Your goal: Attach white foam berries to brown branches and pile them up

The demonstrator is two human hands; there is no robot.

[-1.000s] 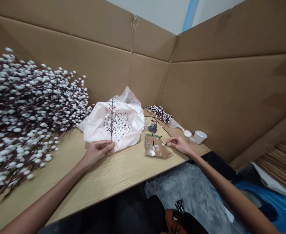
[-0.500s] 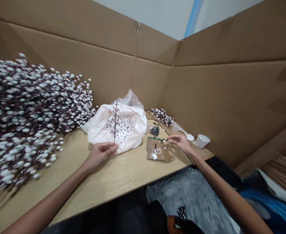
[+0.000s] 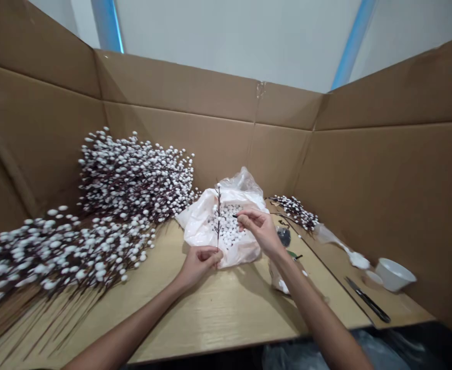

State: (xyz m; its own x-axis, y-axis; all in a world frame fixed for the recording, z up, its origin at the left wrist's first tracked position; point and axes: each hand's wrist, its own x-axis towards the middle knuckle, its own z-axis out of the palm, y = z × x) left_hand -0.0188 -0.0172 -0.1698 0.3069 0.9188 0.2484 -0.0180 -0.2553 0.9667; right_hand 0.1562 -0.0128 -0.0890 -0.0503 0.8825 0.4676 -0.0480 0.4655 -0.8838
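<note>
Upright between the fingertips of my left hand (image 3: 203,263) stands a thin brown artificial twig (image 3: 219,218) with short side stubs and a white berry at its top. My right hand (image 3: 260,230), closed in a pinch just right of the twig, holds a small black stick (image 3: 235,216) whose tip points left towards it. Both hands are at a white plastic bag (image 3: 199,226), opened wide and filled with loose white berries (image 3: 230,234). Behind my right forearm, a cardboard block (image 3: 277,277) with white smears and a black stick in it is partly hidden.
Large bundles of white-berry stems (image 3: 137,177) lie at the left; a smaller bunch (image 3: 297,211) lies at the back right. A dark clump in clear plastic (image 3: 283,236), a white cup (image 3: 395,275) and a black-handled knife (image 3: 368,299) are on the right. Cardboard walls (image 3: 195,92) enclose the table.
My right hand has moved left from the cardboard block to the twig, carrying the small black stick. My left hand still holds the twig upright. The view has turned left.
</note>
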